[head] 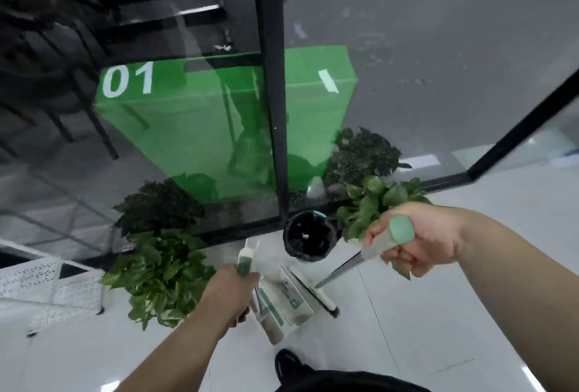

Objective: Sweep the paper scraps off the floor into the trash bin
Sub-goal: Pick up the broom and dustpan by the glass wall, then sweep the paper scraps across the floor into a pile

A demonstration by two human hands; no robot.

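Trash bin (310,236) stands between 2 plants (163,279) at the glass wall (188,141).
Left hand (230,290) grips the dustpan (291,297), right hand (416,244) the broom (343,270); pan contents blurred.

A trash bin (310,236) stands on the floor (438,313) at the foot of a glass partition (188,128), flanked by the left plant (159,275) and the right plant (372,203). Just near of the bin, the left hand (232,291) holds a dustpan (291,297) by its handle. The broom (326,296) meets the dustpan's right edge, its handle gripped farther right by the right hand (416,241). A shoe (288,363) sits nearest, below the dustpan.
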